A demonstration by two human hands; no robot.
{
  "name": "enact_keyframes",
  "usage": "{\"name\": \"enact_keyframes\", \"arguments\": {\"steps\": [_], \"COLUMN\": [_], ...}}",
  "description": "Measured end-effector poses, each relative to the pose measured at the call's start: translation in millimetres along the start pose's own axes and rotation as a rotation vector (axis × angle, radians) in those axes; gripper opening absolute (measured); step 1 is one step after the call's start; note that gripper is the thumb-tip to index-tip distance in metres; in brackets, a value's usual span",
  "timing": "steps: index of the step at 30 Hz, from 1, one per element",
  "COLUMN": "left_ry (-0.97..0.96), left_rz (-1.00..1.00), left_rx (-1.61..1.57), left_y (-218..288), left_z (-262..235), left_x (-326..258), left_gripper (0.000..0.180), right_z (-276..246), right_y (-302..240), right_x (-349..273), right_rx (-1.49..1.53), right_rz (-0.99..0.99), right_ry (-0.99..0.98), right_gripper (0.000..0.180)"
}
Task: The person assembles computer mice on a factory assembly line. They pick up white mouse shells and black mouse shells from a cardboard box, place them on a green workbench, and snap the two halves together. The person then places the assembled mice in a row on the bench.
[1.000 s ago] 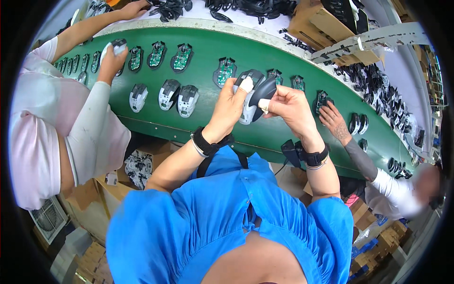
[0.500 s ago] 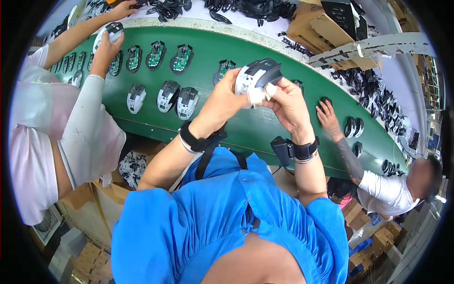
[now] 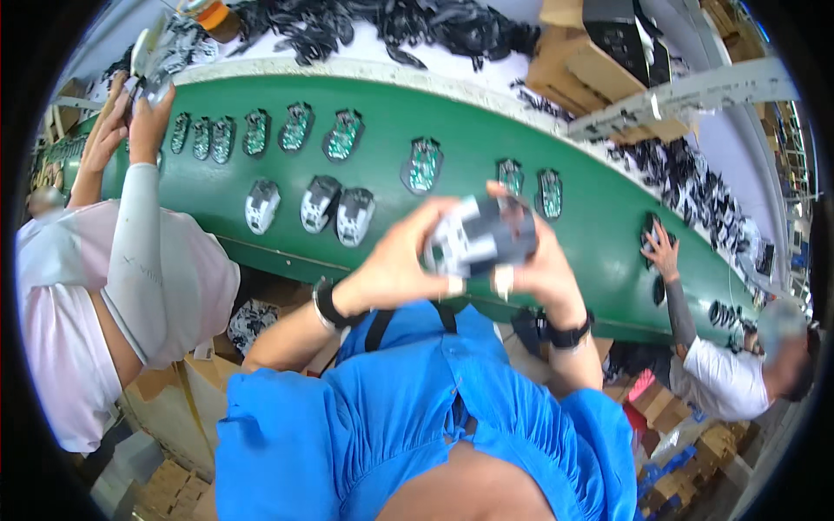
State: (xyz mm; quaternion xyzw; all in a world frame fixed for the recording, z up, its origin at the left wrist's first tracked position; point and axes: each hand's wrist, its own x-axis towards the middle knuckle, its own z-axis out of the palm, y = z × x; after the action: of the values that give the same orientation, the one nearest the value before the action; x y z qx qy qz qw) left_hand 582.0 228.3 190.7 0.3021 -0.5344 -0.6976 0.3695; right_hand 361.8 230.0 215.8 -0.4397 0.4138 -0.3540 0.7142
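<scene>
A white and dark grey computer mouse (image 3: 480, 239) is held between my two hands above the near side of the green bench. My left hand (image 3: 398, 265) grips its white end, the thumb along the near side. Around the dark grey end closes my right hand (image 3: 549, 271). Both thumbs have pale coverings at their tips. The mouse is slightly blurred. Beyond it on the bench lie mouse bases with green circuit boards, one (image 3: 423, 165) straight ahead and another (image 3: 549, 193) to the right. Three white and grey mice, the nearest one (image 3: 354, 217) included, rest to the left.
The green bench (image 3: 391, 108) carries more circuit-board bases toward the left. A co-worker's hands (image 3: 143, 117) hold a part at the left; another person's hand (image 3: 663, 250) touches a dark mouse part at the right. Black parts (image 3: 382, 26) and a cardboard box (image 3: 569, 61) sit on the far ledge.
My hands have come down nearer my body with the mouse, which has turned. The left co-worker's hands are now together at a part. The view has shifted a little.
</scene>
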Motion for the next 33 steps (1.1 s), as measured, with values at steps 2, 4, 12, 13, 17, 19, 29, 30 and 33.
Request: {"name": "enact_keyframes", "arguments": {"steps": [2,4,12,13,17,19,29,30,33], "left_ry": [-0.091,-0.134,0.081,0.059,0.082,0.097,0.307,0.272,0.466], "left_rz": [-0.016,-0.019,0.246,0.337,0.518,0.271,-0.289,-0.193,-0.14], "left_rx": [0.124,0.17,0.373,0.383,0.345,0.315,-1.321,-1.359,-1.066], "left_y": [5.7,18.5,41.5,44.9,54.0,41.4,-44.5,-45.6,-62.5], "left_z": [6.1,11.1,4.2,1.1,2.9,-16.2,-82.5,-93.4,-116.2], "left_x": [-19.6,-33.2,-22.9,-23.5,-18.2,5.1,46.6,44.1,40.8], "left_gripper": [0.08,0.082,0.071,0.07,0.073,0.071,0.05,0.048,0.055], "right_z": [18.6,24.6,32.3,33.6,31.6,22.3,21.8,17.6,-19.9], "right_y": [-13.7,-23.3,-38.3,-45.9,-65.1,-72.8,-37.7,-28.8,9.1], "right_x": [-14.6,-23.7,-9.7,-7.1,8.2,32.1,174.4,201.5,315.6], "right_rx": [0.223,0.132,-0.295,-0.377,-0.462,-0.608,-1.219,-1.119,-1.132], "right_rz": [0.008,0.012,-0.28,-0.368,-0.552,-0.332,-0.657,-0.623,-0.458], "right_ry": [-0.14,-0.22,-0.112,-0.178,-0.279,-0.161,-0.563,-0.651,-0.018], "right_gripper": [0.101,0.092,0.076,0.073,0.064,0.065,0.067,0.063,0.055]}}
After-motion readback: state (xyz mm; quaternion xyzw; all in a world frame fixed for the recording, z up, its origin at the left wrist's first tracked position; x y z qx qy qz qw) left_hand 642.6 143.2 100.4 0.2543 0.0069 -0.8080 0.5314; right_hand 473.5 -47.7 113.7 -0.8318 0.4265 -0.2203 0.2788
